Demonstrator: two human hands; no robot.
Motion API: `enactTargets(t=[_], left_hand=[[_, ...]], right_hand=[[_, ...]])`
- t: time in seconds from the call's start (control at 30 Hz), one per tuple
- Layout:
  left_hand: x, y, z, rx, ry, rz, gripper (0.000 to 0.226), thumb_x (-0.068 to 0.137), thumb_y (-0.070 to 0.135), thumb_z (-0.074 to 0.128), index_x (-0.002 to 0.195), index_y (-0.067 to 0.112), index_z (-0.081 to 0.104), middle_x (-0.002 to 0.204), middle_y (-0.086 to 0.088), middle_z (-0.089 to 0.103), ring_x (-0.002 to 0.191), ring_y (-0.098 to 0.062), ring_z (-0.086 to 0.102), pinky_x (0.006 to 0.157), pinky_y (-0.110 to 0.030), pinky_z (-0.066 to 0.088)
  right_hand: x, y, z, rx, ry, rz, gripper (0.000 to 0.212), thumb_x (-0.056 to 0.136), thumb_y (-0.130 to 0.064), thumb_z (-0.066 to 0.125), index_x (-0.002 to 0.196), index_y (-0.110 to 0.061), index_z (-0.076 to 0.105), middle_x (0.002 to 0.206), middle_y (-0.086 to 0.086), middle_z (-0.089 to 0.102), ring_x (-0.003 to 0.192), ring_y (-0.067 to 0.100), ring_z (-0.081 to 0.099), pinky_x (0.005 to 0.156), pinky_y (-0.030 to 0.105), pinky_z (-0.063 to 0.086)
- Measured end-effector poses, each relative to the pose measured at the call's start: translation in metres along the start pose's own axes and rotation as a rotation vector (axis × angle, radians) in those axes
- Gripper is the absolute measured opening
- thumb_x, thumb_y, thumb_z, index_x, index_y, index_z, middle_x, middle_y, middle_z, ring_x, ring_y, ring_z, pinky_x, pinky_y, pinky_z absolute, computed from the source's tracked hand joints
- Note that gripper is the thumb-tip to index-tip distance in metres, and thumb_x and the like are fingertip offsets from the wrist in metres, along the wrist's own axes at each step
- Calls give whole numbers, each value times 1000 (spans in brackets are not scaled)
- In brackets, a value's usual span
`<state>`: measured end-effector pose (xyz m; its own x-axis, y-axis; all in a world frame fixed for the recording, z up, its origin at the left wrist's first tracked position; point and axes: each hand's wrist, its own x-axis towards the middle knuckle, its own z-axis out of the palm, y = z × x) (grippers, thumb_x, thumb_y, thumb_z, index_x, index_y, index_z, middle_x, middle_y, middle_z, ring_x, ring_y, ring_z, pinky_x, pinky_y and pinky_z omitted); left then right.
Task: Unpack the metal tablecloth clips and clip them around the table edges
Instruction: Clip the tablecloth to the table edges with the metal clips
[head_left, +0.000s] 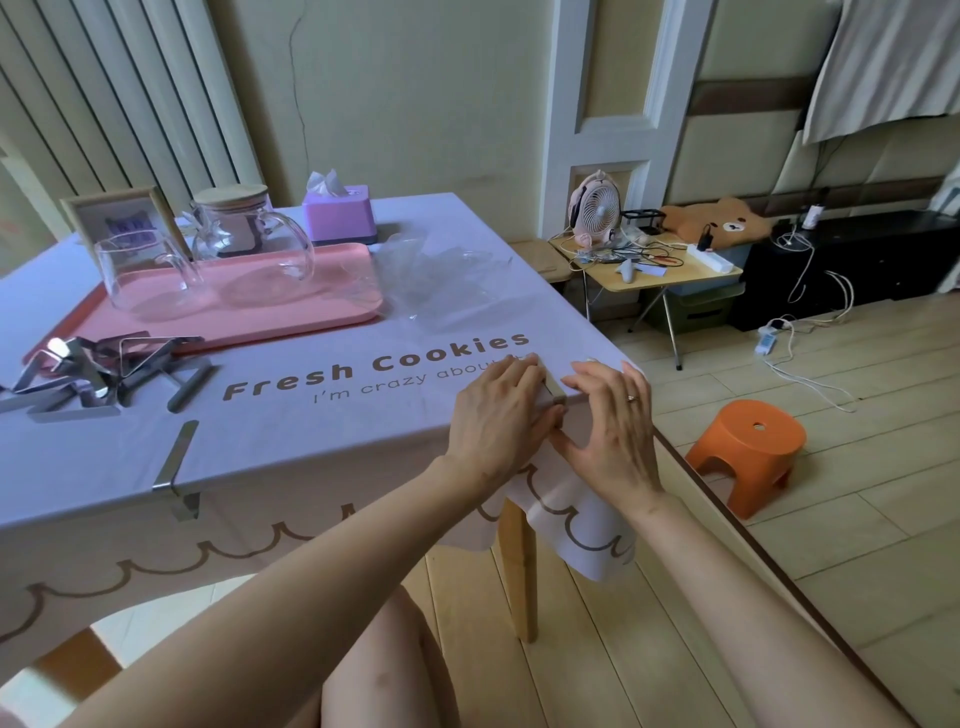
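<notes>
A lilac tablecloth printed "Fresh Cookies" covers the table. One metal clip sits clipped over the near edge at the left. A heap of several loose metal clips lies on the cloth at the far left. At the near right part of the edge my left hand grips another clip, most of it hidden under my fingers. My right hand lies just right of it with straight fingers pressing the cloth at the edge and thumb below the edge.
A pink tray carries a glass jug and a glass teapot. Behind it stand a purple tissue box and a picture frame. Crumpled clear plastic wrap lies near the right edge. An orange stool stands on the floor to the right.
</notes>
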<state>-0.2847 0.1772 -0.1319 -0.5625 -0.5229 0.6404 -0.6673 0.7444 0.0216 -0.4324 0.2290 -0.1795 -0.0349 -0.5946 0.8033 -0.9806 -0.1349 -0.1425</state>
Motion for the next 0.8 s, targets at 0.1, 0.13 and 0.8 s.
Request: enactTargets(t=[0.1, 0.13, 0.8], left_hand=[[0, 1, 0, 15, 11, 5, 44, 77, 43, 68, 106, 10, 64, 112, -4, 68, 97, -24, 64, 63, -31, 53], [0, 0, -1, 8, 14, 8, 43, 77, 42, 69, 105, 10, 64, 110, -4, 68, 94, -24, 64, 62, -30, 52], [-4, -1, -3, 21, 6, 159, 41, 84, 42, 43, 104, 14, 65, 112, -6, 67, 96, -27, 64, 76, -31, 53]], right_hand=[[0, 1, 1, -16, -10, 9, 47, 85, -46, 56, 120, -16, 44, 124, 8, 56, 121, 24, 50, 112, 46, 27], [0, 1, 1, -17, -13, 14, 47, 84, -45, 58, 119, -16, 44, 123, 8, 56, 120, 24, 50, 112, 46, 27], [8, -2, -1, -46, 26, 97, 44, 68, -15, 77, 108, -14, 58, 114, 3, 59, 113, 18, 47, 104, 34, 27]])
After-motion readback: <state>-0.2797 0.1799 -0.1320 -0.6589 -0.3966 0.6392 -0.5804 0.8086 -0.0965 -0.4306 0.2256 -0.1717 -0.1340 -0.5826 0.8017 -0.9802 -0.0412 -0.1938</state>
